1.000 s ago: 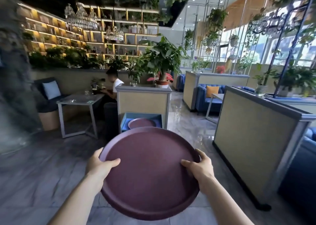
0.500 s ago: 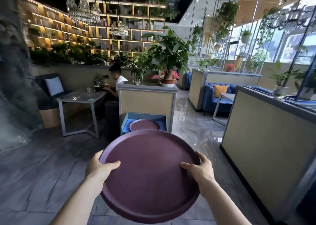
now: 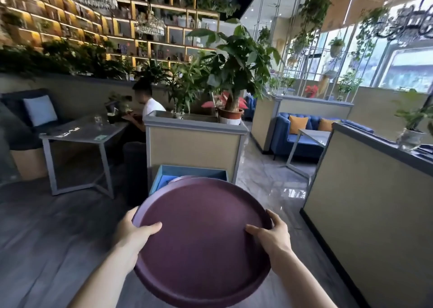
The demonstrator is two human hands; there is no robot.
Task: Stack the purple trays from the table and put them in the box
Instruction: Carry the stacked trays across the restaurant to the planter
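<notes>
I hold a round purple tray (image 3: 201, 239) in front of me, tilted a little toward me. My left hand (image 3: 134, 236) grips its left rim with the thumb on top, and my right hand (image 3: 271, 236) grips its right rim the same way. Just beyond the tray's far edge a blue box (image 3: 161, 179) stands on the floor against a beige planter. The rim of a second purple tray (image 3: 181, 178) shows inside the box, mostly hidden by the tray I hold.
The beige planter (image 3: 194, 148) with potted plants stands behind the box. A grey table (image 3: 79, 132) with a seated person (image 3: 150, 111) is at left. A beige partition wall (image 3: 365, 190) lines the right side, with glossy floor between.
I have moved closer to the box; it looks larger and the held tray now covers most of the tray inside it. Both hands keep the same grip.
</notes>
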